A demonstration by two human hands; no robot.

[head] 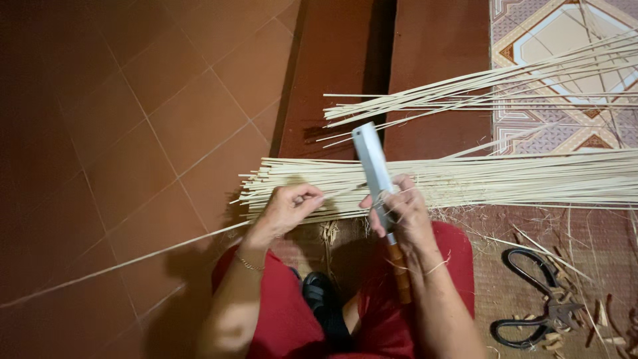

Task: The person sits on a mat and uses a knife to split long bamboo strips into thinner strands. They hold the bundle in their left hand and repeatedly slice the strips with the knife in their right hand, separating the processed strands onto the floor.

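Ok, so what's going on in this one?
A person sitting on the floor is working thin pale bamboo strips. The right hand holds a broad-bladed knife by its wooden handle, blade pointing away over the bundle. The left hand pinches one strip at the bundle's near edge. Black scissors lie on the mat to the right, among offcuts.

Pale cream bamboo strips [465, 179] lie over terracotta-brown floor tiles [153, 119] and a patterned tile [565, 33] in cream, blue and rust, beside a silver-grey blade [373, 166] with an orange-brown handle, red trousers [286, 312] and black scissors [538, 299].
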